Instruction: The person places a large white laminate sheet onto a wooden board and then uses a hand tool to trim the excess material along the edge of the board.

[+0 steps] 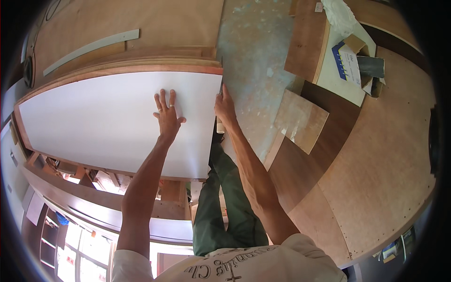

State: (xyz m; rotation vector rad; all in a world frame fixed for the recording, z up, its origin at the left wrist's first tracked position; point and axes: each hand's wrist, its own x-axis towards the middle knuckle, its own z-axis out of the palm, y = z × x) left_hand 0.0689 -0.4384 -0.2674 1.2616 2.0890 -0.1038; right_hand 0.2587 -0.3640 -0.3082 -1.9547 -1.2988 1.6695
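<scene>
A long white panel (108, 113) with brown edges lies in front of me, stretching off to the left. On its face, towards the right end, my left hand (167, 117) rests flat with the fingers spread. My right hand (225, 107) is closed around a slim file with a pale wooden handle (220, 127), held at the panel's right edge. The handle sticks out below the fist, towards me. Above it, a thin dark end shows by the panel's far corner; the fingers hide the part between.
Stacked boards show behind the white panel, with a pale strip (94, 49) lying beyond. To the right are a loose square board (301, 120), an opened cardboard box (348, 63), a plastic bag (339, 18) and a large plywood sheet (376, 164). Stained floor (256, 51) runs between.
</scene>
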